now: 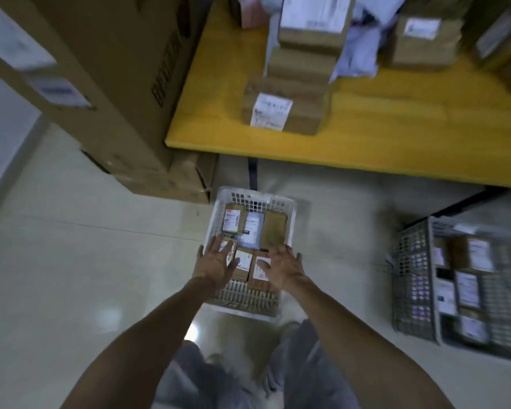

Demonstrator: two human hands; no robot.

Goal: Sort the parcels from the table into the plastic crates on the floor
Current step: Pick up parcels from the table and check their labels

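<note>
Both hands are down over the white crate (219, 202) on the floor. The left hand (216, 261) and the right hand (281, 265) are flat and spread. The fingers (217, 243) are straight and hold nothing. I cannot tell if they touch the small parcels (243, 262) under them or hang just above.

What could go wrong? The bottom of the crate is almost covered, with the little boxes packed close side by side. If a hand shoves one box, it may tip up onto the one beside it. Then the next parcel would not lie flat. A parcel could also land in the wrong crate (a grey crate (413, 284) with parcels of its own sits off to the right). It would then have to be picked out again. On the yellow desk (381, 149) the brown boxes (281, 110) are piled up like steps. A quick grab at a low one could knock the pile over.

The parcels in the white crate are small brown cardboard boxes, most with a white label on top. One flat pale packet (252, 228) lies in the middle. They look light and stiff, easy to lift with one hand. The picture is blurry, so the labels cannot be read. More parcels wait on the desk, so I think the job is partway done.
</note>
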